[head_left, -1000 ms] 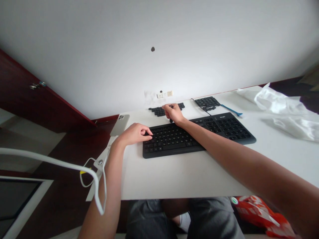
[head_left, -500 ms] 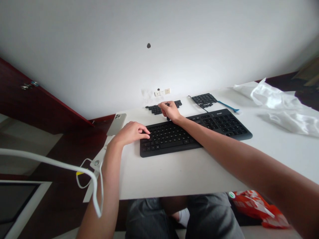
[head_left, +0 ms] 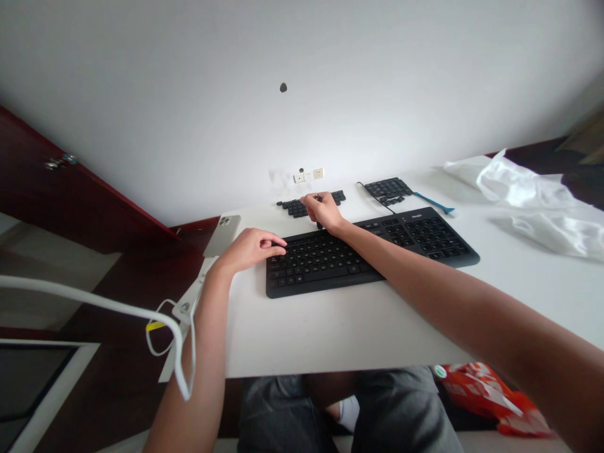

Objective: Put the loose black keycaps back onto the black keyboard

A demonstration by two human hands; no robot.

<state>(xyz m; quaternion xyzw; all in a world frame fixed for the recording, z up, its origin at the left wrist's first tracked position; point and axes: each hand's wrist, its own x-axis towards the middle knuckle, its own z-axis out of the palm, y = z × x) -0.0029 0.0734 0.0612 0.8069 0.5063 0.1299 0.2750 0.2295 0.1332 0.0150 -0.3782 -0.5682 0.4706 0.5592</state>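
Note:
A black keyboard (head_left: 325,274) lies across the white table, with keys seated over much of it. At its far left corner, my left hand (head_left: 252,247) is closed, thumb and index finger close together on the keyboard's edge. My right hand (head_left: 325,211) is over the keyboard's far edge, fingers curled in a pinch. Something small and black (head_left: 319,224) shows just below those fingers, but its kind is hidden. Behind my right hand, loose black keycaps (head_left: 297,208) lie in rows. More keycaps (head_left: 389,187) are grouped farther right.
A phone (head_left: 223,236) lies at the table's left side, near a white cable (head_left: 117,305). Right of the keycaps is a blue tool (head_left: 434,203). A white plastic bag (head_left: 523,182) covers part of the right side. Under the table is a red bag (head_left: 491,396).
Both hands hold almost the same pose and place. The whole view has shifted slightly.

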